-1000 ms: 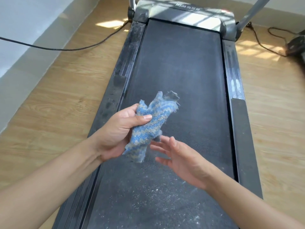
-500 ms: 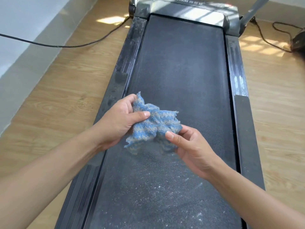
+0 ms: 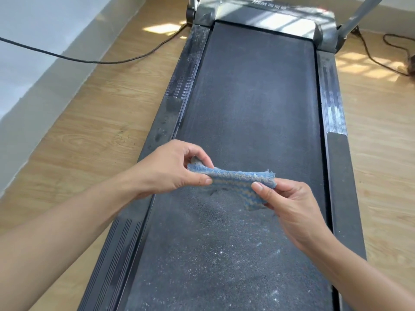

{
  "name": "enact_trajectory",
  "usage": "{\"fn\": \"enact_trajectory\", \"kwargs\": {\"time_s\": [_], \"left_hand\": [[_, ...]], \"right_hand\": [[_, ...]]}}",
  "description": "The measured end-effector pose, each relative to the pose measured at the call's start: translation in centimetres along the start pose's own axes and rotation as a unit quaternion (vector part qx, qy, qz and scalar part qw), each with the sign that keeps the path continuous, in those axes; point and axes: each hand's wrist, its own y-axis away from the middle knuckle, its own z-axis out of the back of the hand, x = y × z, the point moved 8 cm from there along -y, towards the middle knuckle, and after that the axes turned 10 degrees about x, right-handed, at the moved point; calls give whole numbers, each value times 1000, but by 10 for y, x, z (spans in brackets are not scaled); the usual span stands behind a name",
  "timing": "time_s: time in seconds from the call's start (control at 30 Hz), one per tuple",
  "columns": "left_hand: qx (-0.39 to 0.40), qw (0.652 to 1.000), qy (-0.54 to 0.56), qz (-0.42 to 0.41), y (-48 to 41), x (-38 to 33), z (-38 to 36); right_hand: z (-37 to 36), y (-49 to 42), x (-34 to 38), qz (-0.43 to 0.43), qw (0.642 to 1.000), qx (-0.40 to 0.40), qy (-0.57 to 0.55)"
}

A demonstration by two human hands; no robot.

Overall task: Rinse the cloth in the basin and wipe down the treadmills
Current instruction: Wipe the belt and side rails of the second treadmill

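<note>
A small blue and tan woven cloth (image 3: 233,182) is stretched flat between both hands, above the middle of the treadmill belt (image 3: 253,97). My left hand (image 3: 173,169) pinches its left end between thumb and fingers. My right hand (image 3: 289,203) pinches its right end, thumb on top. The belt is dark and dusty, with white specks thick on the near part. The treadmill's side rails (image 3: 177,97) are dusty too. No basin is in view.
A black power cable (image 3: 89,61) runs across the wooden floor on the left, by a grey wall base. Another cable (image 3: 381,61) lies on the floor at the right. The treadmill's grey motor cover (image 3: 265,13) and upright posts stand at the far end.
The cloth was bunched in my left hand with my right hand open below it. My right hand took hold of its other end, and both hands have pulled it out flat.
</note>
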Motion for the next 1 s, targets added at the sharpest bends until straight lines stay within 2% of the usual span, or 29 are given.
{"fn": "enact_trajectory", "kwargs": {"time_s": [0.17, 0.27, 0.4, 0.5, 0.6, 0.7, 0.8, 0.9, 1.0], "left_hand": [[-46, 994, -97, 16, 0, -7, -1], [-62, 992, -112, 10, -1, -8, 2], [-54, 992, -113, -11, 0, -7, 6], [-13, 998, -47, -44, 1, -11, 3], [50, 990, 112, -76, 0, -8, -3], [29, 948, 299, -105, 0, -4, -3], [-10, 906, 416, -76, -4, 3, -9], [-51, 908, 416, -30, -8, 14, -12], [-84, 948, 307, -12, -9, 21, -10]], "right_hand": [[-3, 4, -2, 7, 1000, 20, 15], [-2, 6, -1, 12, 999, 12, 33], [-2, -3, 3, 32, 999, -19, -13], [-7, -12, 15, 52, 998, -17, -31], [-8, -17, 30, 73, 996, -17, -48], [-6, -21, 35, 83, 994, -36, -66], [-1, -27, 28, 54, 996, -47, -60], [1, -29, 20, 24, 998, -50, -24], [5, -30, 14, 7, 999, -51, -13]]}}
